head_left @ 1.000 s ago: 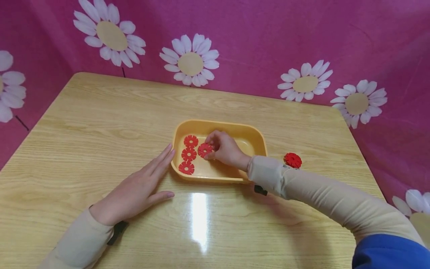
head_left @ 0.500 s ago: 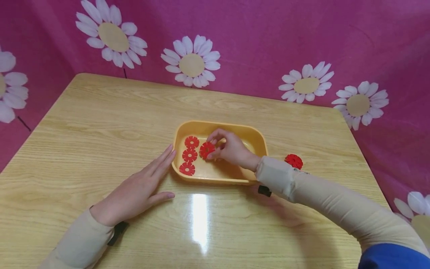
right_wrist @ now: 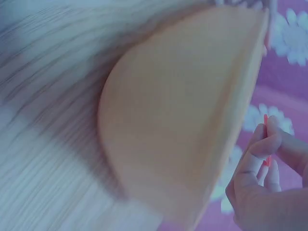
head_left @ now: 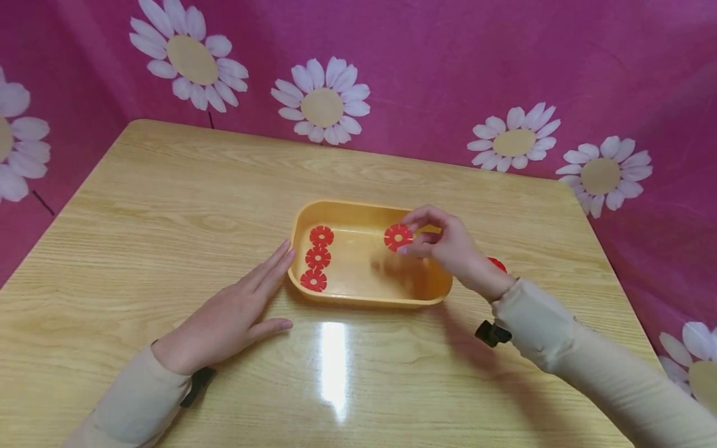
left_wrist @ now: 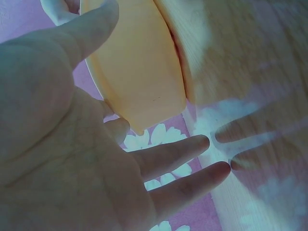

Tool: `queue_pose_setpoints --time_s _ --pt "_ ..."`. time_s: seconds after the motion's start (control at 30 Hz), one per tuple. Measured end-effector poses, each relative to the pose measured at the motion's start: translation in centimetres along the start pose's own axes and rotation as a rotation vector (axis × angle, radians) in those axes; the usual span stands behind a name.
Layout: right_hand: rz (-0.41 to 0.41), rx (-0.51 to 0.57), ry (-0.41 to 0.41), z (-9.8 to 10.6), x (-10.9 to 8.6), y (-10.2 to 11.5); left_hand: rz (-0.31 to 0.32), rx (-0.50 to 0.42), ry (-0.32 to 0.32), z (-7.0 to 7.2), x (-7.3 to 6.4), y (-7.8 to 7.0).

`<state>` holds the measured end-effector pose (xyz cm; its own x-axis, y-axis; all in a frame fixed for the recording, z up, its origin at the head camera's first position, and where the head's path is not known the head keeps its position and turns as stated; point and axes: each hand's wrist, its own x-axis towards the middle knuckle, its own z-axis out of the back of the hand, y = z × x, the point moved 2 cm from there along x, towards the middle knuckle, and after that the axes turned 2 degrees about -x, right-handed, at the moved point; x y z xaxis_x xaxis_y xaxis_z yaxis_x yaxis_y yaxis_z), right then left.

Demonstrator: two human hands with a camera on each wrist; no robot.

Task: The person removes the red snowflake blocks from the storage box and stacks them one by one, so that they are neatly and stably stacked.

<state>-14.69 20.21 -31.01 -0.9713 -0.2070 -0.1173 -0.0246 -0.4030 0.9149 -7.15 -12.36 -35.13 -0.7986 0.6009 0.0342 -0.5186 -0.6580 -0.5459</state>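
The left forearm (head_left: pixel 137 398), sleeved to the wrist, reaches over the near left of the tabletop (head_left: pixel 196 186), slanting toward the far edge. The left hand (head_left: pixel 226 317) has its fingers straight and its thumb spread away from them. The right forearm (head_left: pixel 605 367) slants inward across the tabletop's right edge; the right hand (head_left: pixel 448 246) is raised, thumb and fingertips pinching, its other fingers bent.

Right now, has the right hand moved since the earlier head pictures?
Yes. Against the yellow tray, the right hand, pinching a red disc, has moved right, toward the tray's right end.
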Motion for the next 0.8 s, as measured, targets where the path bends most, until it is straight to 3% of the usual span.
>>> queue_pose_setpoints --time_s 0.17,0.43,0.6,0.8 --pt "-0.034 -0.007 -0.102 4.1 -1.8 -1.6 -0.002 0.006 0.000 0.0 0.0 -0.1" --pt "-0.134 -0.171 -0.223 9.7 -4.7 -5.8 0.021 0.005 0.021 -0.1 0.0 0.0" --pt "-0.201 -0.234 -0.201 11.8 -5.7 -8.7 0.027 -0.001 0.019 -0.1 0.0 0.0" --pt "-0.270 -0.200 -0.139 12.8 -6.0 -11.0 0.023 -0.001 0.013 -0.1 0.0 -0.1"
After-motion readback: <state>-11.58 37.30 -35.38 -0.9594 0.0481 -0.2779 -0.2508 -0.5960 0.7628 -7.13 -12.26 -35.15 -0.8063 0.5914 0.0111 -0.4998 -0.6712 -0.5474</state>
